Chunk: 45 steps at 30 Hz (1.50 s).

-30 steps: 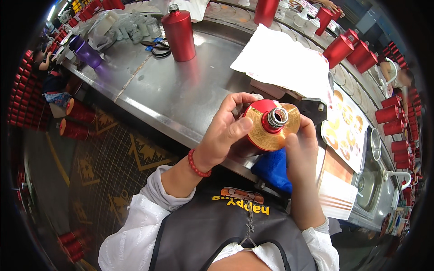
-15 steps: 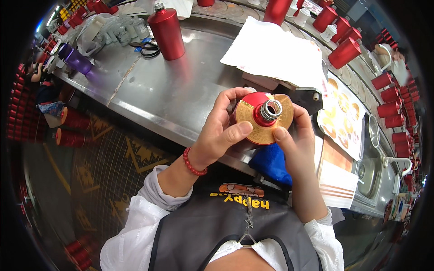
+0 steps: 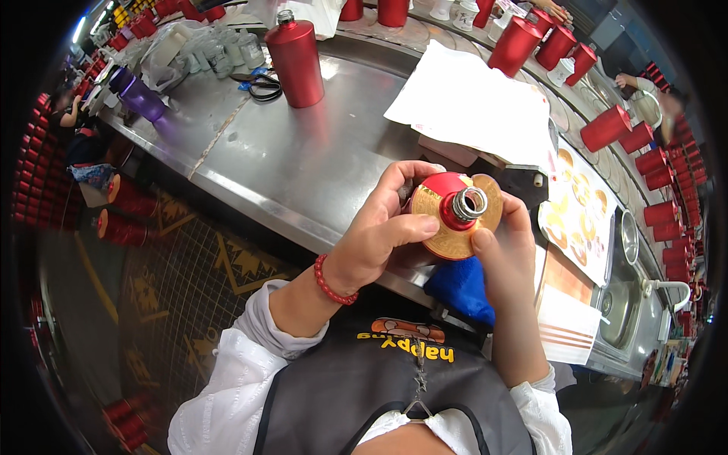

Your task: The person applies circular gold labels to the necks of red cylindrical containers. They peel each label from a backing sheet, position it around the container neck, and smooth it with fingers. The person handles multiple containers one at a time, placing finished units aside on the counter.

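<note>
A red bottle [image 3: 444, 183] with a bare threaded glass mouth is held in front of my chest, tilted so the mouth points up towards me. A gold label [image 3: 447, 245] curves round its shoulder, and one lobe stands out on the right. My left hand [image 3: 377, 239] wraps the bottle from the left, thumb pressed on the gold label. My right hand [image 3: 509, 254] has its thumb at the label's right edge and its fingers behind the lobe. Most of the bottle's body is hidden beneath the shoulder and hands.
Another red bottle [image 3: 297, 64] stands on the steel table [image 3: 250, 163], beside black-handled scissors [image 3: 265, 89] and a purple bottle [image 3: 139, 95]. White paper [image 3: 478, 98] and a sheet of gold labels [image 3: 576, 205] lie to the right. Behind runs a curved conveyor [image 3: 436, 38] carrying red bottles.
The gold lobe now stands out more clearly on the right of the bottle. My hands keep their grip. Red bottles on the conveyor have shifted, and the whole view has moved slightly.
</note>
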Tool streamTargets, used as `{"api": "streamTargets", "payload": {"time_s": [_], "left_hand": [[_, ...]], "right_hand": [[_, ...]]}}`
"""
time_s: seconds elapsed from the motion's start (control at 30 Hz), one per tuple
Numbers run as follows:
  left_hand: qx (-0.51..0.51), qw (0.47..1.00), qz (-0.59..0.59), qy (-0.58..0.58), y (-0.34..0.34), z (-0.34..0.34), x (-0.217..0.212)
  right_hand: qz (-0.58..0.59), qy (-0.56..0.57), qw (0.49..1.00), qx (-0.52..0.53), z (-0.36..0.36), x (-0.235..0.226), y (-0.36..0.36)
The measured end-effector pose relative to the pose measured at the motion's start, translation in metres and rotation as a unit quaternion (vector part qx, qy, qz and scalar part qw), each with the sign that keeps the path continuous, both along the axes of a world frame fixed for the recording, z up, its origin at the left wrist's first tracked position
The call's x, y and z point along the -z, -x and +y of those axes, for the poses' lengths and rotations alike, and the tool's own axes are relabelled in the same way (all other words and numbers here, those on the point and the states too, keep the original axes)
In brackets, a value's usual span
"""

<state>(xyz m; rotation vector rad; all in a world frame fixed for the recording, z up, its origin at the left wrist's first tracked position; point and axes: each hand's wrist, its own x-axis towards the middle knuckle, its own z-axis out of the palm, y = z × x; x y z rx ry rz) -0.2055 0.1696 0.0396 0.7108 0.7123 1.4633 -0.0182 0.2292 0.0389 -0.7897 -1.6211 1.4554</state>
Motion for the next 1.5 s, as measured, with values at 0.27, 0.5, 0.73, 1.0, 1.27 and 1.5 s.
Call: {"api": "streamTargets", "payload": {"time_s": [0.27, 0.5, 0.73, 1.0, 1.27, 1.5], "left_hand": [[0.049, 0.995, -0.067, 0.054, 0.017, 0.017, 0.001], [0.073, 0.99, -0.108, 0.049, 0.028, 0.034, 0.03], [0.071, 0.997, -0.021, -0.016, 0.018, 0.02, 0.02], [-0.021, 0.987, 0.124, -0.096, -0.009, 0.002, 0.018], [0.001, 0.99, 0.091, -0.108, -0.011, 0.002, 0.016], [-0.025, 0.982, 0.131, -0.136, -0.016, 0.003, 0.019]], "right_hand": [[0.01, 0.008, 1.0, -0.008, 0.001, -0.001, 0.0], [0.0, -0.008, 1.0, -0.018, 0.001, 0.001, -0.001], [-0.02, -0.004, 1.0, -0.024, 0.003, -0.003, -0.001], [0.012, 0.021, 1.0, -0.021, 0.003, -0.003, -0.002], [-0.006, 0.033, 0.999, -0.028, 0.002, -0.011, -0.005], [-0.001, 0.009, 1.0, -0.009, -0.001, -0.005, -0.003]]}}
